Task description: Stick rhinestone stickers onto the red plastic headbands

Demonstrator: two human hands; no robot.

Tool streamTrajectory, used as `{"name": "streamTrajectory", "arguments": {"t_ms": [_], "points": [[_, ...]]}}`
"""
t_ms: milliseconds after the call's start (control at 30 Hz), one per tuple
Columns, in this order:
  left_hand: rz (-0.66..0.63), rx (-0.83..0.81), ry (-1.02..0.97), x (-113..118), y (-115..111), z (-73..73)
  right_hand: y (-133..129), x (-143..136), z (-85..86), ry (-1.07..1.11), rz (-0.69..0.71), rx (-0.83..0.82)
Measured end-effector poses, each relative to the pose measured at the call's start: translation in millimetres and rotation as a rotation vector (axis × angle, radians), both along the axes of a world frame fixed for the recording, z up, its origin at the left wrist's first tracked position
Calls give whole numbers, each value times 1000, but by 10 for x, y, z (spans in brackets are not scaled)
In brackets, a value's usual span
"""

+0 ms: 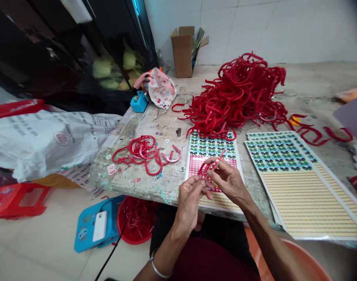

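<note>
My left hand (pixel 190 199) and my right hand (pixel 229 181) meet over the table's front edge, fingers closed around a small curved red strip (pixel 203 169). White marks dot part of the strip, and one narrow end sticks up past my right fingertips. Fingers hide some of it. Beneath my hands lies a sticker sheet (pixel 193 164) with green-and-blue car-like pictures, a pink dotted band and yellow lines. A large heap of curved red strips (pixel 240 93) covers the top of that sheet. To the left sits a smaller loose pile of red strips (pixel 143 152).
More sticker sheets (pixel 307 195) lie at the right. At the back stand a cardboard box (pixel 182 54) and a patterned bag (pixel 161 89), near a blue holder (pixel 139 103). Below are a red basin (pixel 137 222), a blue stool (pixel 86 218) with a white phone-like device (pixel 100 226), and an orange tub (pixel 295 253).
</note>
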State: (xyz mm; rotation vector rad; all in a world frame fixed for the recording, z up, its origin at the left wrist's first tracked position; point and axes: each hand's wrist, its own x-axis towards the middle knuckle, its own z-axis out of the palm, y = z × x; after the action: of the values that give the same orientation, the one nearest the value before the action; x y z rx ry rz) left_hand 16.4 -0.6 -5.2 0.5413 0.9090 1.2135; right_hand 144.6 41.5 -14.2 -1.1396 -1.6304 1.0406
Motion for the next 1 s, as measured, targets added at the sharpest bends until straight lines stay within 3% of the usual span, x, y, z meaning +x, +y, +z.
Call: {"name": "streamTrajectory", "arguments": {"t_ms": [1000], "points": [[-8, -45, 59, 15, 18, -32, -29, -22, -17, -80, 6, 118]]}}
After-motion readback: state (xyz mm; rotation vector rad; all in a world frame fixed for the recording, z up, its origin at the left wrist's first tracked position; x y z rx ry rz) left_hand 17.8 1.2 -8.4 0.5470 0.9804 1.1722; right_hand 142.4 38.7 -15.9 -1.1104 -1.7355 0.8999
